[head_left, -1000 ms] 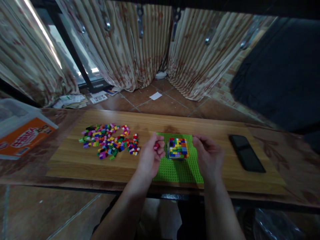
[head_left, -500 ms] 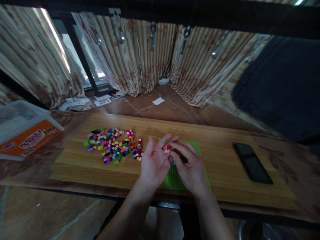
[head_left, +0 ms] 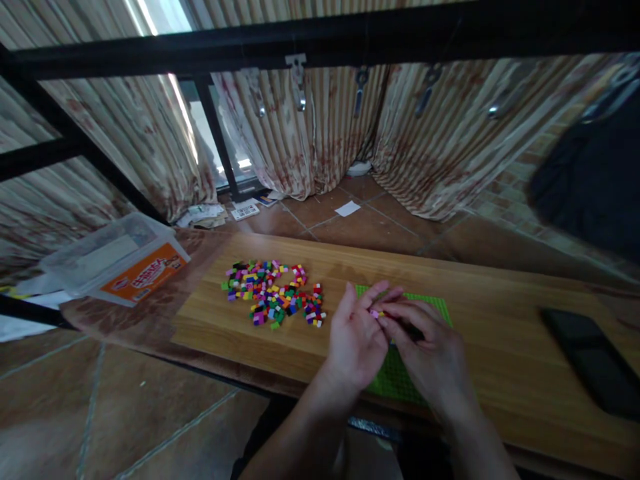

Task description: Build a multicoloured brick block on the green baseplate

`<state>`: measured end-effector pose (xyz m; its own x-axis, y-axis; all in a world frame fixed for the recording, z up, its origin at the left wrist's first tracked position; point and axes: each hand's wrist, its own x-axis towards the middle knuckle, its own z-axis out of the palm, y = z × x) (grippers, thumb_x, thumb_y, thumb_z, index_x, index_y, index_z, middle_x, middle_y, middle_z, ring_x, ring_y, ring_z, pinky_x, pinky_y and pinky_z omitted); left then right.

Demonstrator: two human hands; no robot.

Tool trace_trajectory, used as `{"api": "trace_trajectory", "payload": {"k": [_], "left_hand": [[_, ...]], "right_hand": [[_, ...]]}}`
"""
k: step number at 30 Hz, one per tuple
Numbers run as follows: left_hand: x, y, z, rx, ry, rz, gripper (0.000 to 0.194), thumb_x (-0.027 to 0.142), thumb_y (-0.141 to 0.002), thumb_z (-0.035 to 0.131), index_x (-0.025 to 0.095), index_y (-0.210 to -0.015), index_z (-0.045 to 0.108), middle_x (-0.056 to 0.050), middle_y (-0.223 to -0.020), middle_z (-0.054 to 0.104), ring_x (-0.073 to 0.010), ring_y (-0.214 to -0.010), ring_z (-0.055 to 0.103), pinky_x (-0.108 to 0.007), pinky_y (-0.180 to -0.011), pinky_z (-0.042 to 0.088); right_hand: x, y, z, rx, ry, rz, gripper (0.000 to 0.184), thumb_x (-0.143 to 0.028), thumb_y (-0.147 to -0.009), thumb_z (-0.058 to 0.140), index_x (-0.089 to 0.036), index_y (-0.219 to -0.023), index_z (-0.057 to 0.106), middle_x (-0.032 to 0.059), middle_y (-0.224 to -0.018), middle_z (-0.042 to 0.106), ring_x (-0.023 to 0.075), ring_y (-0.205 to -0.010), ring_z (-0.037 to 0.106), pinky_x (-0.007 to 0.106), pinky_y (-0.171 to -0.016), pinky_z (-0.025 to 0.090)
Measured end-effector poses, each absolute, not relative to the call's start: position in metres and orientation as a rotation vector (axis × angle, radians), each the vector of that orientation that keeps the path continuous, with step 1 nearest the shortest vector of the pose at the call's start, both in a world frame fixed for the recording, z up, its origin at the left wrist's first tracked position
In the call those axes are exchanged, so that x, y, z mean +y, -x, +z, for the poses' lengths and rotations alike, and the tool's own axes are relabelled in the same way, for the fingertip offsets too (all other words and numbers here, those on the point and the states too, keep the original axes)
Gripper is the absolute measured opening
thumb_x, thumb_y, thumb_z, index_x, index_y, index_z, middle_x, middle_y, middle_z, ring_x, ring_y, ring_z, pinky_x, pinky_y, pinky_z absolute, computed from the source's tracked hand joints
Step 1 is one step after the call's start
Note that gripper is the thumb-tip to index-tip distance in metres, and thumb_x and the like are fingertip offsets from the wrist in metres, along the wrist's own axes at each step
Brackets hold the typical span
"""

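Note:
Palm up and fingers stretched out, my left hand [head_left: 359, 341] is above the left part of a green studded baseplate [head_left: 397, 381]. A few tiny pink and yellow toy bricks [head_left: 376, 314] show at its fingers, where both hands meet. My right hand [head_left: 431, 350] pinches at these bricks with thumb and forefinger; its fingers partly cover them. Whether the bricks also rest on the left fingers is hard to tell. Both hands hide much of the baseplate. To the left, a loose heap of many-coloured toy bricks [head_left: 273, 298] lies on the wooden board [head_left: 310, 353].
A clear plastic tub [head_left: 117, 257] with an orange label stands left of the board. At the right lies a black phone-like device [head_left: 590, 360]. A black metal bar [head_left: 320, 47] with hanging hooks crosses above. Striped curtains [head_left: 320, 133] hang behind.
The view has swung left, so everything sits further right in the picture. The hands stay together over the baseplate. A red brick seen between the fingers earlier no longer shows.

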<state>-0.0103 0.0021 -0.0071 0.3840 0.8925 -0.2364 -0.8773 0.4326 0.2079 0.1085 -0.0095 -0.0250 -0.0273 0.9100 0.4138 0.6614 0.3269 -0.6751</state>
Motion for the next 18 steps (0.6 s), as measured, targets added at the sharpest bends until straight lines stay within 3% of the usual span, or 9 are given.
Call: {"api": "trace_trajectory", "payload": {"k": [3,6,9,12,18], "left_hand": [[0.003,0.008,-0.012,0.416,-0.08,1.113,0.043,0.047,-0.092,0.046,0.011,-0.095,0.068,-0.012,-0.097,0.068,-0.015,-0.086,0.063,-0.023,-0.076,0.047],[0.003,0.004,-0.02,0.61,-0.149,1.137,0.031,0.042,-0.082,0.063,0.011,-0.083,0.068,-0.006,-0.08,0.065,-0.0109,-0.068,0.058,-0.021,-0.065,0.045],[0.002,0.0,-0.022,0.804,-0.325,1.165,0.03,0.04,-0.071,0.073,0.012,-0.069,0.063,0.0,-0.063,0.056,-0.0059,-0.051,0.044,-0.019,-0.049,0.032],[0.001,0.0,-0.019,0.88,-0.49,1.144,0.033,0.041,-0.068,0.074,0.014,-0.06,0.057,0.005,-0.051,0.044,-0.0035,-0.044,0.027,-0.021,-0.044,0.018],[0.001,0.002,-0.011,0.915,-0.552,1.146,0.023,0.034,-0.067,0.07,0.015,-0.062,0.059,0.004,-0.052,0.046,-0.0044,-0.046,0.031,-0.023,-0.048,0.021]], "right_hand": [[-0.01,-0.109,-0.026,-1.707,1.408,0.391,0.016,-0.036,-0.087,0.061,-0.027,-0.095,0.071,0.003,-0.099,0.07,0.0208,-0.092,0.064,0.04,-0.084,0.05],[-0.01,-0.111,-0.027,-1.635,1.386,0.35,0.016,-0.036,-0.087,0.061,-0.026,-0.096,0.071,0.0032,-0.096,0.07,0.0196,-0.088,0.066,0.037,-0.08,0.052],[-0.009,-0.115,-0.03,-1.582,1.368,0.301,0.016,-0.037,-0.086,0.063,-0.027,-0.095,0.07,0.0026,-0.092,0.069,0.019,-0.084,0.066,0.035,-0.076,0.053],[-0.009,-0.118,-0.033,-1.576,1.381,0.301,0.018,-0.039,-0.085,0.062,-0.028,-0.096,0.07,0.0029,-0.093,0.069,0.0201,-0.084,0.066,0.037,-0.075,0.054],[-0.01,-0.115,-0.037,-1.601,1.404,0.306,0.021,-0.04,-0.084,0.061,-0.028,-0.099,0.07,0.0029,-0.098,0.067,0.0212,-0.088,0.065,0.038,-0.077,0.054]]}}
